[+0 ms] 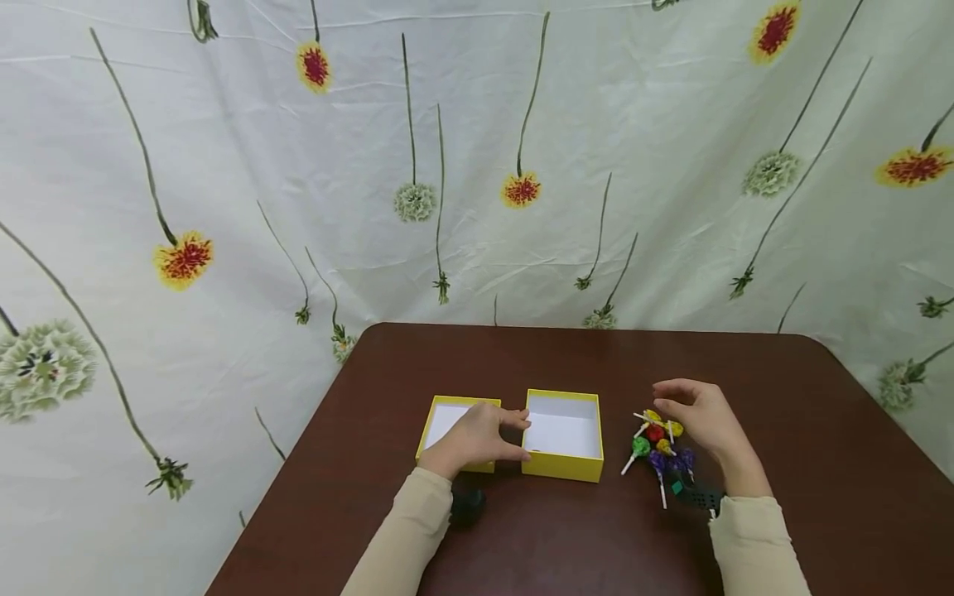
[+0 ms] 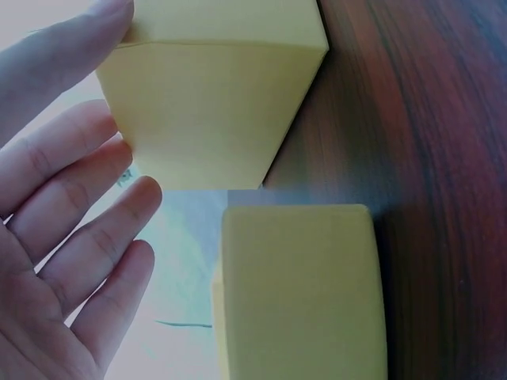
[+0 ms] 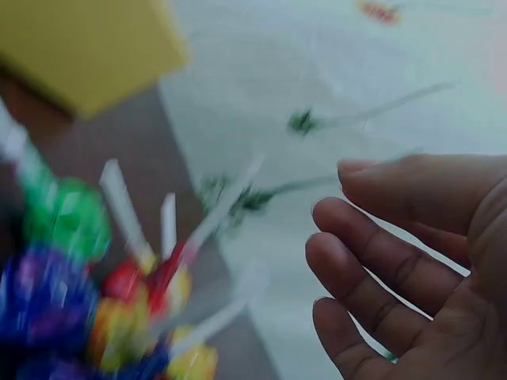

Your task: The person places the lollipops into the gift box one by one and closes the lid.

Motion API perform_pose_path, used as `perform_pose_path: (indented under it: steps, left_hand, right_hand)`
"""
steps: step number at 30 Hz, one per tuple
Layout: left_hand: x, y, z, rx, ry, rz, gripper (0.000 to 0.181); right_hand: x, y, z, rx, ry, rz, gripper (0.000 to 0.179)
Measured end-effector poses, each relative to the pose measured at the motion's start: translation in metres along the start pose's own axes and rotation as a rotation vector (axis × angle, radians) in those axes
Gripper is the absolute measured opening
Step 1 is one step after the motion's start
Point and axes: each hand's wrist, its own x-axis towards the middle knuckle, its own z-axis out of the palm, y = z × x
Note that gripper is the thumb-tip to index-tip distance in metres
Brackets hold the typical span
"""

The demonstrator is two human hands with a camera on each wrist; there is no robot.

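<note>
My left hand (image 1: 477, 434) reaches in from the left, with its thumb and fingertips against the left side of a yellow box (image 1: 562, 466) with a white inside. In the left wrist view the thumb lies at the edge of this box (image 2: 190, 111), and the other fingers are loosely spread. A shallower yellow box part (image 1: 480, 468), also white inside, lies partly behind that hand. My right hand (image 1: 701, 414) hovers beside and over several wrapped lollipops (image 1: 655, 433), its fingers loosely bent with nothing between them. Green, red, yellow and purple wrappers show, including a green lollipop (image 3: 67, 218).
Everything stands on a dark brown table (image 1: 596, 546) with rounded far corners. Behind it hangs a pale cloth (image 1: 477, 108) printed with flowers. Dark wrist devices show below both hands, the right one (image 1: 696, 494) close to the purple lollipops.
</note>
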Motion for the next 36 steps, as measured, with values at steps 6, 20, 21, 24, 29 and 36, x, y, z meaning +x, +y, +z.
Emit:
perform_pose_path:
  steps: [6,20,21,24,29,36]
  left_hand:
    - [0.001,0.001,0.000,0.001,0.001,0.010,0.054]
    - [-0.001,-0.001,0.001,0.008,0.000,-0.003,0.053]
    - [-0.001,-0.001,0.001,0.008,0.001,-0.002,0.053]
    - [0.000,-0.001,0.001,0.007,-0.003,-0.002,0.053]
    - [0.002,-0.002,0.000,0.012,-0.003,0.009,0.053]
    - [0.000,-0.001,-0.001,0.006,-0.004,0.000,0.053]
  right_hand:
    - [0.001,0.024,-0.004,-0.070,0.005,0.038,0.032]
    - [0.000,0.056,-0.005,-0.120,-0.098,0.163,0.037]
    - [0.001,0.057,-0.004,-0.123,-0.098,0.164,0.036]
    - [0.001,0.059,-0.003,-0.132,-0.102,0.160,0.034]
    - [0.000,0.061,-0.004,-0.136,-0.105,0.141,0.030]
    - [0.000,0.060,-0.003,-0.119,-0.113,0.153,0.030]
